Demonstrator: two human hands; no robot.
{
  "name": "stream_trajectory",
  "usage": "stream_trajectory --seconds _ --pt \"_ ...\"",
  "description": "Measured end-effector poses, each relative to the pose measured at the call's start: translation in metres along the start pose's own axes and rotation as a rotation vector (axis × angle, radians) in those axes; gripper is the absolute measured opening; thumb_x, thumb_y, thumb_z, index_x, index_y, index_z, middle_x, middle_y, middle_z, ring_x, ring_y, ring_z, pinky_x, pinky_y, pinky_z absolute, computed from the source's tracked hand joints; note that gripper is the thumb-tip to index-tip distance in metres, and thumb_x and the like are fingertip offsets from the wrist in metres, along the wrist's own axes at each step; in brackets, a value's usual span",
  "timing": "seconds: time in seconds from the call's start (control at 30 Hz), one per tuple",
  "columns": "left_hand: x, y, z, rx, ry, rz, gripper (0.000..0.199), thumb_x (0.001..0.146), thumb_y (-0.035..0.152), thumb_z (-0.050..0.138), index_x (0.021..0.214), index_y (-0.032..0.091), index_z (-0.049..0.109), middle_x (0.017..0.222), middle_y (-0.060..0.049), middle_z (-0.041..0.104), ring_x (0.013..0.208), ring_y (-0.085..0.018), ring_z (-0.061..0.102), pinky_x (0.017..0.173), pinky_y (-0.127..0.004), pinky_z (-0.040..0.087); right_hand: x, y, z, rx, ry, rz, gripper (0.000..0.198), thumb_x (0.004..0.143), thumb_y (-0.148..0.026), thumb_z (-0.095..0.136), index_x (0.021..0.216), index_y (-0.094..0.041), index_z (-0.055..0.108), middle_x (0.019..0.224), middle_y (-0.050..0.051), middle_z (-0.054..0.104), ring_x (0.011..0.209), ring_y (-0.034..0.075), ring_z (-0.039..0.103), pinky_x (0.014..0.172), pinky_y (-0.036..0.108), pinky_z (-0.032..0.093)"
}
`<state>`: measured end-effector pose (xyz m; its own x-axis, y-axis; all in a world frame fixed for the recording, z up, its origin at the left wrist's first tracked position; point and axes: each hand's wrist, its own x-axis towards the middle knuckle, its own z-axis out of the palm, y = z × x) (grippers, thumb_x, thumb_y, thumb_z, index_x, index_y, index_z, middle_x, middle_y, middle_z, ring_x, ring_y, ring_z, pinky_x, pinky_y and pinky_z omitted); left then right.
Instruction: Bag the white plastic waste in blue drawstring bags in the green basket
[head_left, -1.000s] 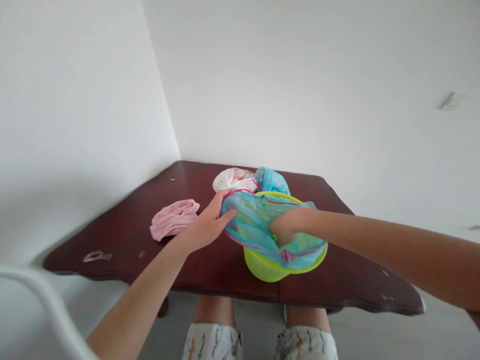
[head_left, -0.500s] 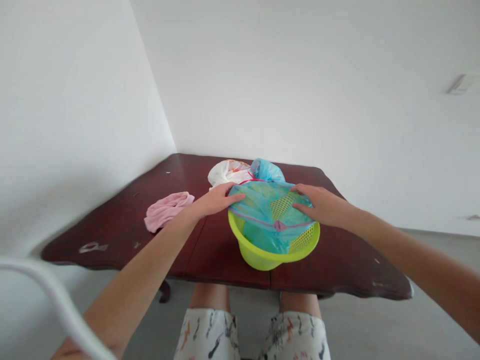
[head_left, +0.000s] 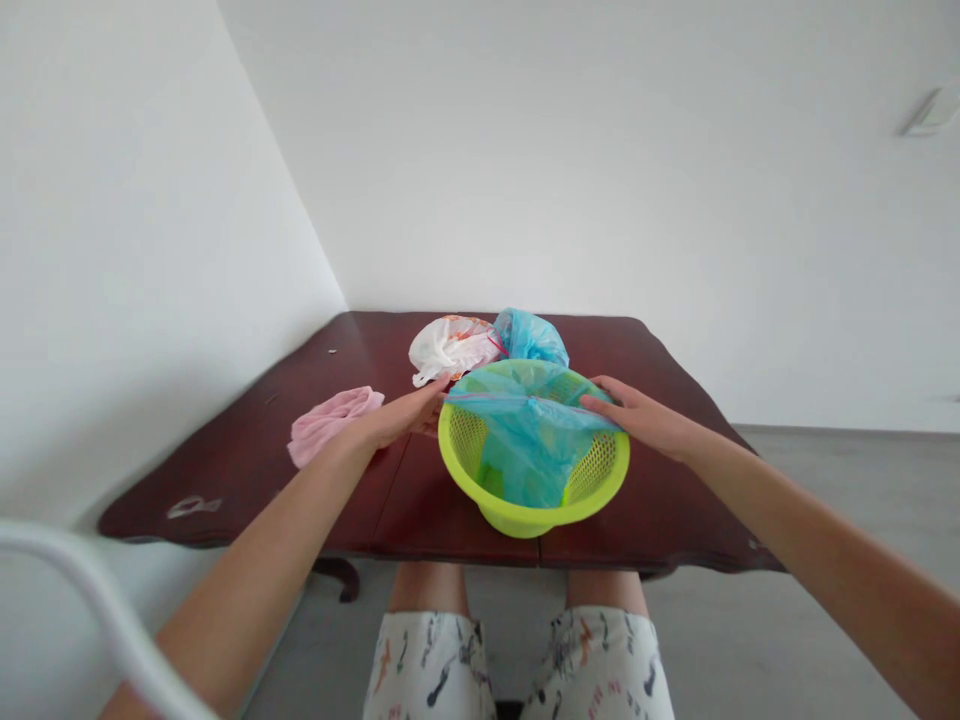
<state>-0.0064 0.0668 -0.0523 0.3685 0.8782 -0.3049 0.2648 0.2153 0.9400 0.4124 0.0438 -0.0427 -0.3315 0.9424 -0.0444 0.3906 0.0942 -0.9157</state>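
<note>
A lime-green plastic basket [head_left: 517,518] with perforated sides stands near the table's front edge. Draped into it and across its far rim is a thin blue plastic bag [head_left: 534,455], a pinkish line running along its edge. My left hand [head_left: 409,412] is at the basket's left rim, closed at the bag's left end, its fingertips partly hidden. At the right rim, my right hand [head_left: 637,412] pinches the bag's other end, thumb over the film and fingers outside the basket. Something bright green shows through the bag at the basket's bottom.
Behind the basket lie a white plastic bag [head_left: 450,348] with orange print and a bundled blue bag [head_left: 531,335]. A folded pink cloth [head_left: 330,420] rests left on the dark red table [head_left: 600,530]. White walls border the table; a blurred white cable [head_left: 97,600] crosses the lower left.
The bag's near edge has moved back from the front of the basket toward its far side, uncovering more of the inside. My left hand has shifted outward and down beside the rim.
</note>
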Motion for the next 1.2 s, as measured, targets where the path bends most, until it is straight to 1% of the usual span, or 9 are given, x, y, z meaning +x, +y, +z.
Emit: stream_trajectory --seconds 0.1,0.23,0.3,0.37,0.47,0.57,0.83,1.07,1.2 --pt "0.001 -0.004 0.002 0.083 0.116 0.038 0.084 0.092 0.1 0.067 0.132 0.03 0.091 0.114 -0.015 0.093 0.119 -0.042 0.086 0.107 -0.054 0.067 -0.003 0.006 0.004 -0.018 0.07 -0.072 0.059 0.105 -0.076 0.077 0.137 -0.026 0.073 0.135 0.012 0.084 0.128 0.036 0.08 0.118 0.058 0.067" --pt "-0.023 -0.011 0.002 0.365 0.35 0.424 0.078 0.113 0.085 0.054 0.158 0.025 0.076 0.162 -0.018 0.077 0.162 -0.039 0.064 0.138 -0.061 0.048 -0.032 0.007 0.006 -0.102 0.233 -0.349 0.059 0.113 -0.07 0.072 0.156 -0.03 0.069 0.161 0.014 0.073 0.154 0.036 0.069 0.134 0.062 0.055" --pt "-0.041 -0.011 0.003 0.536 0.341 0.651 0.084 0.113 0.083 0.06 0.173 0.024 0.063 0.183 -0.021 0.057 0.176 -0.039 0.047 0.147 -0.064 0.035 -0.052 0.004 0.008 -0.179 0.224 -0.432 0.046 0.116 -0.062 0.071 0.151 -0.033 0.076 0.169 0.012 0.069 0.161 0.035 0.064 0.138 0.064 0.052" --pt "-0.057 -0.009 0.005 0.661 0.211 0.787 0.088 0.107 0.081 0.074 0.174 0.026 0.062 0.189 -0.021 0.049 0.177 -0.041 0.046 0.147 -0.064 0.036 -0.069 0.001 0.011 -0.23 0.199 -0.467 0.032 0.117 -0.056 0.073 0.137 -0.033 0.084 0.171 0.012 0.068 0.161 0.036 0.064 0.136 0.064 0.053" --pt "-0.071 -0.007 0.007 0.694 0.137 0.837 0.048 0.106 0.065 0.086 0.138 0.029 0.084 0.17 -0.017 0.071 0.157 -0.037 0.067 0.136 -0.059 0.053 -0.086 0.002 0.017 -0.235 0.255 -0.467 0.02 0.117 -0.047 0.074 0.117 -0.031 0.086 0.169 0.012 0.069 0.155 0.036 0.069 0.131 0.064 0.058" --pt "-0.075 -0.008 0.006 0.637 0.189 0.856 0.028 0.105 0.053 0.092 0.111 0.026 0.085 0.13 -0.012 0.087 0.132 -0.032 0.08 0.12 -0.051 0.064 -0.095 0.007 0.024 -0.199 0.353 -0.485 0.015 0.118 -0.04 0.073 0.112 -0.031 0.084 0.165 0.011 0.071 0.153 0.036 0.071 0.129 0.062 0.06" --pt "-0.076 -0.004 0.012 0.643 0.172 0.856 0.065 0.092 0.058 0.104 0.147 0.031 0.081 0.107 -0.003 0.076 0.088 -0.018 0.07 0.075 -0.027 0.059 -0.111 0.023 0.054 -0.256 0.53 -0.571 0.013 0.115 -0.025 0.073 0.116 -0.033 0.083 0.126 0.01 0.071 0.119 0.03 0.074 0.113 0.055 0.066" --pt "-0.074 -0.008 0.027 0.66 0.179 0.854 0.022 0.107 0.039 0.093 0.125 0.029 0.089 0.095 0.0 0.075 0.081 -0.015 0.067 0.078 -0.028 0.057 -0.125 0.033 0.067 -0.189 0.511 -0.56 0.014 0.116 -0.023 0.065 0.114 -0.032 0.074 0.132 0.01 0.07 0.127 0.033 0.071 0.145 0.076 0.037" --pt "-0.069 -0.019 0.039 0.554 0.27 0.96 0.004 0.111 0.03 0.087 0.112 0.026 0.087 0.1 -0.005 0.079 0.086 -0.018 0.074 0.077 -0.029 0.059 -0.127 0.037 0.075 -0.318 0.46 -0.571 0.019 0.113 -0.02 0.069 0.118 -0.035 0.079 0.131 0.011 0.068 0.125 0.034 0.072 0.136 0.08 0.047"
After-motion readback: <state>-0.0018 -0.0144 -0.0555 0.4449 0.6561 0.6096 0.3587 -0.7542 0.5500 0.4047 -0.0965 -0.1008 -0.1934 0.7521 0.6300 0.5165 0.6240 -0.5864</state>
